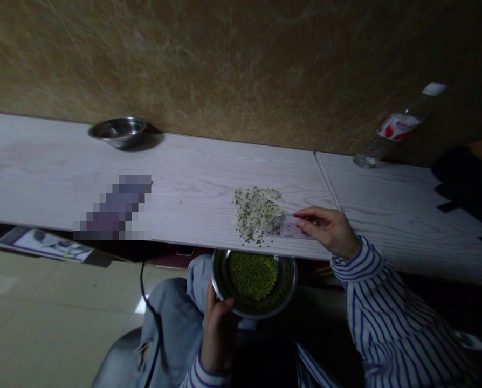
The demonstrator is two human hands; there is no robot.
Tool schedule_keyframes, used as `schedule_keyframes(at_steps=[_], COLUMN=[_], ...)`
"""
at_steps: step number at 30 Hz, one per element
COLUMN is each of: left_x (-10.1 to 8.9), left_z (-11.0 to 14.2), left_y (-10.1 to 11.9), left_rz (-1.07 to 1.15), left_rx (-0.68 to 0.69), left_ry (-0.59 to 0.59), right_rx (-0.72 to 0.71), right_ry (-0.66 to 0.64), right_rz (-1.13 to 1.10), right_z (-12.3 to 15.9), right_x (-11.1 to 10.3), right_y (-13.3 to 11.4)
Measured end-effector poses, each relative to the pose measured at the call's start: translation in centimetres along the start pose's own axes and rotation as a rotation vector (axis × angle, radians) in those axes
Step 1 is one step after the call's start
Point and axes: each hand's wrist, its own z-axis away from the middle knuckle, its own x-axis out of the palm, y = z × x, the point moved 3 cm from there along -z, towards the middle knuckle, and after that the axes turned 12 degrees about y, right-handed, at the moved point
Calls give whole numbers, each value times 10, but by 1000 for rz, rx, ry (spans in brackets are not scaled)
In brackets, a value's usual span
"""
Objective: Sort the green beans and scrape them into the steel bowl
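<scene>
My left hand (220, 328) grips the near left rim of a steel bowl (286, 299), thumb over the edge. The bowl sits over my lap, just below the table's front edge, and green mung beans (254, 275) lie inside it. On the table above the bowl is a spread of white grains mixed with green beans (254, 213). My right hand (325, 229) pinches a clear plastic protractor (286, 226) between thumb and fingers. The protractor's curved edge is at the right side of the mixed pile, near the table edge.
An upright-facing steel bowl (122, 132) stands at the back left by the wall. A pixelated flat item (115, 207) lies on the table's left part. A water bottle (398, 126) stands at the back right, near dark cloth (467, 186). A black cable (156, 318) hangs beside my leg.
</scene>
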Motion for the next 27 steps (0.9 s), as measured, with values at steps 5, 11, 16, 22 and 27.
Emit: schedule_keyframes(at_steps=[5, 11, 16, 22, 27], left_x=[-1, -2, -1, 1, -1], left_z=[0, -2, -2, -1, -1], left_y=[0, -1, -1, 0, 0], left_rz=[-15, -3, -14, 7, -16], left_rx=[2, -7, 1, -4, 5], left_ry=[5, -4, -11, -17, -10], right_rx=[14, -16, -24, -37, -49], right_ry=[-20, -57, -78, -101, -100], right_rz=[29, 45, 40, 59, 60], right_z=[-1, 0, 1, -1, -1], right_x=[2, 2, 4, 8, 8], right_y=[-2, 0, 0, -3, -3])
